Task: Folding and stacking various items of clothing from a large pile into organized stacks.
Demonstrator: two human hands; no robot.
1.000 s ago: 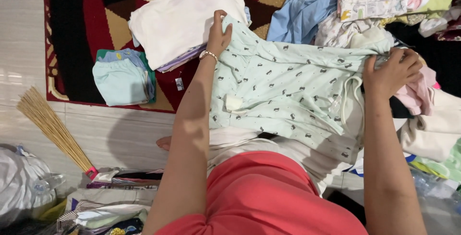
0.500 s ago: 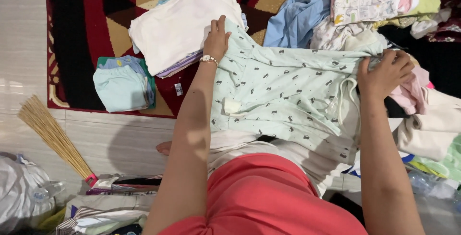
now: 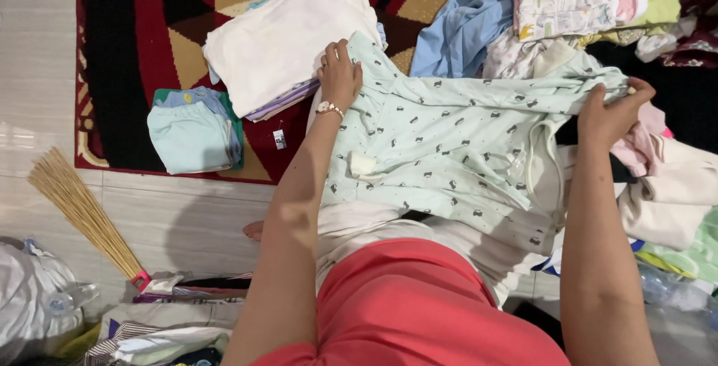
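A pale mint garment (image 3: pixel 449 138) with small dark prints lies spread across my lap. My left hand (image 3: pixel 340 74), wearing a wristwatch, grips its left edge beside a folded white cloth stack (image 3: pixel 288 33). My right hand (image 3: pixel 617 115) pinches the garment's right edge and holds it stretched out. A white drawstring (image 3: pixel 540 153) hangs from the garment near my right wrist. The red of my top (image 3: pixel 419 306) fills the bottom centre.
A patterned red and black rug (image 3: pixel 127 52) carries a small folded pile of light blue clothes (image 3: pixel 191 130). Loose clothes (image 3: pixel 576 7) are heaped at the top right and right. A straw broom (image 3: pixel 82 209) lies on the tiled floor, with bags (image 3: pixel 37 291) at bottom left.
My right hand has moved up and to the right, pulling the mint garment's edge tighter. My left hand has shifted slightly lower on the left edge.
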